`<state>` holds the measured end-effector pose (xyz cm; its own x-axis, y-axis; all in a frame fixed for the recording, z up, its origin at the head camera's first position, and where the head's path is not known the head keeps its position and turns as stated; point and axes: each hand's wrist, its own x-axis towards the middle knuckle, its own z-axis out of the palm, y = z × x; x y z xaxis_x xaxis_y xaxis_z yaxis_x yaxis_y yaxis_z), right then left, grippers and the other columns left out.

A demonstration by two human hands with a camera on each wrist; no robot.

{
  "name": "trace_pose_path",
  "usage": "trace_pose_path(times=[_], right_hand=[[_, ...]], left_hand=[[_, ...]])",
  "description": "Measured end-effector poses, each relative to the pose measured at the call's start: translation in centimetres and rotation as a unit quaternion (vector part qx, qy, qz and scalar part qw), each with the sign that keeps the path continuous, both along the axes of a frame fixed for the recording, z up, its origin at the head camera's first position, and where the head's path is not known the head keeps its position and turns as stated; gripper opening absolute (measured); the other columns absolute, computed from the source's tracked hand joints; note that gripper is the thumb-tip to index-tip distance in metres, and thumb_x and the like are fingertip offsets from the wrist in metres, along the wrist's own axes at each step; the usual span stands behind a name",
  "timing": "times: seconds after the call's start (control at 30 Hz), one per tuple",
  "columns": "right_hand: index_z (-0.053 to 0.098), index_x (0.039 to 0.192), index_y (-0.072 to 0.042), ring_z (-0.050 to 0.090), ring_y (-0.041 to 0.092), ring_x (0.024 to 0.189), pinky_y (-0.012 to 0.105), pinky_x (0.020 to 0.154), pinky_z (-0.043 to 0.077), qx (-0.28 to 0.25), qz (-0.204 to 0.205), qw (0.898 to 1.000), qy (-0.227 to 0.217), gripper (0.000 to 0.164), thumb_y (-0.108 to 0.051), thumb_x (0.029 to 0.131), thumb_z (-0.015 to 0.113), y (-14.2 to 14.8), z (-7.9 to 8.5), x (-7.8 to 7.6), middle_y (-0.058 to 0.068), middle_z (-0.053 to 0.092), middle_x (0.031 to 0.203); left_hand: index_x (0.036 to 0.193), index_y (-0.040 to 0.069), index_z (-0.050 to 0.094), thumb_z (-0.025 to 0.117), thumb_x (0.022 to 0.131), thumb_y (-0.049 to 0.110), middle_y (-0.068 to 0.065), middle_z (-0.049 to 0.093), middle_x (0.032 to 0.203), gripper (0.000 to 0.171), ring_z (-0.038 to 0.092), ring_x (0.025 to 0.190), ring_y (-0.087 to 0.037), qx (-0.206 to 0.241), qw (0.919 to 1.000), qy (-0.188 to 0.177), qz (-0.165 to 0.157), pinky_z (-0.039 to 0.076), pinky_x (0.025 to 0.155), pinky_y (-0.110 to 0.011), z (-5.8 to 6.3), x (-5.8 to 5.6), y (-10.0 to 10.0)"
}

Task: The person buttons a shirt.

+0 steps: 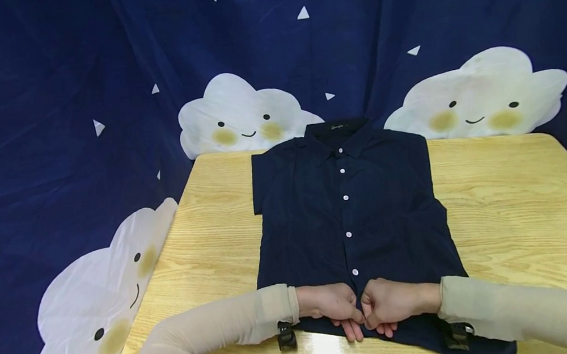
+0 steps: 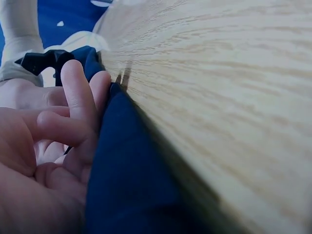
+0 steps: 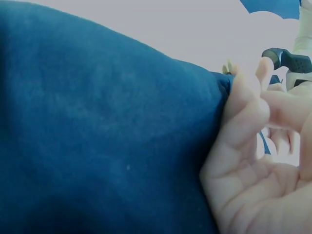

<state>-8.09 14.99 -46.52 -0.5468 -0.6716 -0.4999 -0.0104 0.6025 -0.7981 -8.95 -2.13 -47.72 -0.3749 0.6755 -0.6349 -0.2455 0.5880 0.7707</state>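
Observation:
A dark navy short-sleeved button-up shirt [image 1: 303,220] lies face up, collar away from me, with white buttons down its front. At the lower end of the front opening, my left hand [image 1: 333,304] pinches one front edge between thumb and curled fingers. Right beside it my right hand [image 1: 393,302] pinches the other side, the two hands' fingertips meeting. The lower fingers of both hands reach down over the hem. In the left wrist view the hem [image 2: 131,161] runs along the fingers. Whatever lies between the fingertips is hidden.
The shirt lies on a light wood table [image 1: 217,234], its collar reaching the far edge and its lower right corner near the front. Behind and to the left hangs a navy curtain [image 1: 47,63] with white clouds. A dark wrist camera [image 1: 286,336] hangs under the left sleeve.

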Motion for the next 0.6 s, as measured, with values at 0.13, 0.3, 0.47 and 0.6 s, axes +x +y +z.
trace_pose_path(times=[0.13, 0.3, 0.47, 0.6], right_hand=[[0.062, 0.061, -0.007, 0.055, 0.006, 0.04, 0.017, 0.038, 0.039, -0.008, -0.014, 1.0, -0.002, 0.016, 0.0, 0.074, 0.067, -0.03, -0.21, 0.14, 0.002, 0.06, 0.051], [0.062, 0.061, -0.003, 0.053, 0.005, 0.039, 0.016, 0.038, 0.037, -0.027, -0.025, 0.999, -0.026, 0.014, 0.002, 0.073, 0.063, 0.07, -0.33, 0.12, 0.001, 0.058, 0.05], [0.061, 0.062, 0.0, 0.053, 0.005, 0.04, 0.015, 0.038, 0.036, -0.052, -0.028, 0.996, -0.06, 0.013, 0.002, 0.075, 0.062, 0.35, -0.24, 0.01, 0.002, 0.056, 0.052], [0.061, 0.063, 0.0, 0.054, 0.005, 0.041, 0.014, 0.038, 0.036, -0.066, -0.015, 0.996, -0.062, 0.012, 0.003, 0.075, 0.063, 0.64, -0.4, -0.03, 0.001, 0.057, 0.052]], left_hand=[[0.07, -0.004, 0.069, 0.053, 0.091, 0.005, -0.013, 0.07, 0.07, 0.027, 0.064, 0.055, -0.006, -0.004, 0.9998, 0.016, -0.008, 0.029, 0.042, -0.018, 0.05, 0.04, -0.01], [0.071, -0.003, 0.069, 0.056, 0.09, 0.005, -0.01, 0.07, 0.069, 0.024, 0.064, 0.056, -0.006, 0.006, 0.9995, 0.026, -0.02, 0.033, 0.042, -0.018, 0.14, -0.11, -0.28], [0.071, 0.003, 0.066, 0.06, 0.089, 0.003, -0.006, 0.069, 0.064, 0.019, 0.06, 0.051, -0.002, 0.022, 0.9989, 0.037, -0.02, 0.034, 0.042, -0.018, -0.04, -0.11, -0.46], [0.068, 0.002, 0.064, 0.061, 0.088, 0.004, -0.004, 0.067, 0.06, 0.02, 0.058, 0.049, -0.002, 0.017, 0.9986, 0.048, -0.019, 0.033, 0.04, -0.017, -0.1, 0.08, -0.37]])
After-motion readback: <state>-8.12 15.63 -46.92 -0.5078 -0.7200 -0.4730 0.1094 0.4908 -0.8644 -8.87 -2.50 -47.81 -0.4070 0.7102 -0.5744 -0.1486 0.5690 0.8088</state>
